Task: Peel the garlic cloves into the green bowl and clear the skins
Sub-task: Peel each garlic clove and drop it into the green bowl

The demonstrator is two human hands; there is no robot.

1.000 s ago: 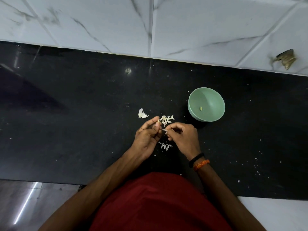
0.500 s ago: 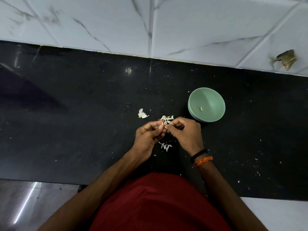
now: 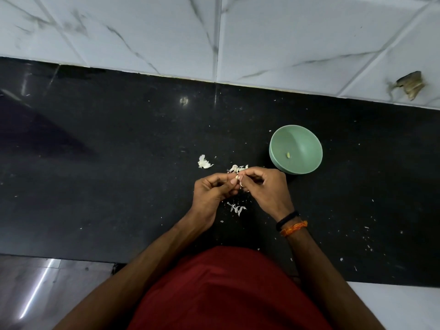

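My left hand and my right hand meet above the black counter, and both pinch a small garlic clove between their fingertips. A bit of white skin hangs from the clove. The green bowl stands just right of my hands, with one peeled clove inside. Loose skins lie in a pile behind my fingers, below my hands, and a larger white piece lies to the left.
White marble-patterned tiles rise behind the counter, with a brown chipped spot at the right. Small white flecks dot the counter's right side. The counter's front edge runs just before my red shirt.
Both hands rose slightly and moved toward the back of the counter, closing together on the clove. The right hand shifted nearer the bowl.
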